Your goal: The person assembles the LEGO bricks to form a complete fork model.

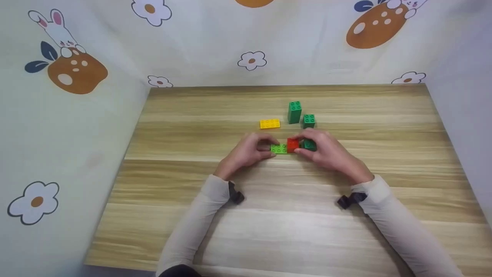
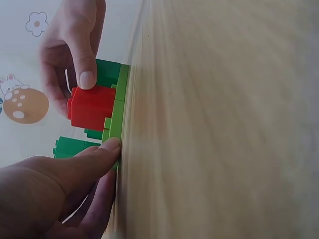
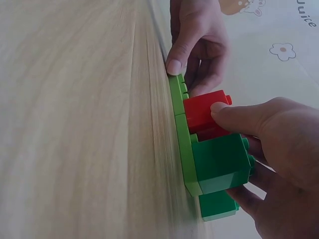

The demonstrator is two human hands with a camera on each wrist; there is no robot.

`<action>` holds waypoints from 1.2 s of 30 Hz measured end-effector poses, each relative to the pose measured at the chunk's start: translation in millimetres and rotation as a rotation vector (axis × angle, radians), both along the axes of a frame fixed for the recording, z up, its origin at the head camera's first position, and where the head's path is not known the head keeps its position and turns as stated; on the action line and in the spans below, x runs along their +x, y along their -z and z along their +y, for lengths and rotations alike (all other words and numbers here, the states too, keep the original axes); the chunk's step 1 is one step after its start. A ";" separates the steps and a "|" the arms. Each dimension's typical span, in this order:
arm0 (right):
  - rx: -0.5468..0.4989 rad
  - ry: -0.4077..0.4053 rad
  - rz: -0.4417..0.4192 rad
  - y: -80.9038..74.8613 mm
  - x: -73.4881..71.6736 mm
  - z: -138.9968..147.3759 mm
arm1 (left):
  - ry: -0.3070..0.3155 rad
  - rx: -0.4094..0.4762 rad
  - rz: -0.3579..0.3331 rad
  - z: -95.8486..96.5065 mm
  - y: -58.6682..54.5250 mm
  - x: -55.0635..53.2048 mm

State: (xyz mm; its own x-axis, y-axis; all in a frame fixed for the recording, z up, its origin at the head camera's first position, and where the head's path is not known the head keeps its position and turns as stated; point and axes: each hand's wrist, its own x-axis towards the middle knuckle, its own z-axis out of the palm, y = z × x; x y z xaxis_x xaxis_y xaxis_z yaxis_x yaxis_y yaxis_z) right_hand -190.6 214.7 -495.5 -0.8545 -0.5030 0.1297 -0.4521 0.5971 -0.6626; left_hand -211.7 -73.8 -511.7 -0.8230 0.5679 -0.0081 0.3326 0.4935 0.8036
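Note:
Two light green flat bricks lie end to end on the table; the left one (image 1: 278,149) shows its studs, and the right one (image 3: 186,159) appears in the right wrist view. My left hand (image 1: 251,150) pinches the left one at its outer end between thumb and fingers. A red brick (image 1: 293,145) sits over the seam between them, with my right hand (image 1: 324,148) gripping it from the right, thumb on the near side. A dark green brick (image 3: 219,162) stands on the right flat brick, under my right palm and partly hidden by it in the head view.
Behind the hands lie a yellow flat brick (image 1: 270,124), a tall green brick stack (image 1: 295,113) and a smaller green brick (image 1: 309,120). The wooden table (image 1: 269,231) meets a patterned cloth wall (image 1: 203,57) at the back and sides.

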 end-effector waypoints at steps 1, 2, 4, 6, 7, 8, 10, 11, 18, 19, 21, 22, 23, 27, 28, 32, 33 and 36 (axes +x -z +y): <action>-0.001 0.000 -0.002 -0.2 0.0 0.0 | 0.006 0.001 -0.004 -0.8 0.1 -0.3; -0.002 0.000 -0.004 -0.3 0.0 0.0 | 0.010 0.002 -0.007 -1.5 0.2 -0.5; -0.005 -0.003 -0.007 -0.4 -0.1 0.1 | 0.015 0.005 -0.018 -2.8 0.1 -0.7; -0.014 -0.008 -0.013 -0.2 -0.3 0.4 | 0.017 0.008 -0.032 -3.6 0.2 -0.8; -0.021 -0.008 -0.019 -0.3 -0.7 0.7 | 0.018 0.009 -0.036 -3.9 0.3 -1.0; -0.030 -0.006 -0.025 -0.4 -1.2 1.3 | 0.018 0.009 -0.036 -4.1 0.5 -1.1; -0.058 0.005 -0.043 -0.8 -2.4 2.8 | 0.020 0.010 -0.038 -4.4 0.9 -1.4; -0.074 0.015 -0.053 -1.1 -3.2 3.8 | 0.021 0.012 -0.038 -4.3 1.3 -1.5; -0.202 0.088 -0.007 -1.7 -15.7 15.2 | 0.012 0.031 -0.061 -3.9 1.8 -0.9; -0.208 0.106 0.007 -1.5 -18.0 17.5 | 0.010 0.032 -0.062 -3.9 1.7 -0.8; -0.209 0.142 0.028 -1.2 -22.0 22.2 | 0.008 0.040 -0.071 -3.7 1.6 -0.7; -0.211 0.161 0.028 -0.9 -24.3 24.5 | 0.009 0.046 -0.076 -3.7 1.5 -0.7; -0.211 0.178 0.027 -0.6 -26.4 26.7 | 0.009 0.051 -0.080 -3.5 1.5 -0.7; -0.214 0.232 0.007 -0.1 -34.9 32.6 | 0.008 0.051 -0.076 -3.1 1.9 -0.9; -0.212 0.242 0.001 0.3 -36.8 33.4 | 0.008 0.049 -0.073 -3.1 2.1 -0.9; -0.204 0.256 -0.014 3.3 -43.4 34.9 | 0.005 0.046 -0.073 -3.1 2.5 -1.0; -0.199 0.256 -0.015 4.6 -44.7 35.1 | 0.005 0.046 -0.074 -3.2 2.3 -1.0; -0.188 0.249 -0.023 7.9 -47.5 35.7 | 0.003 0.053 -0.081 -3.6 1.9 -1.1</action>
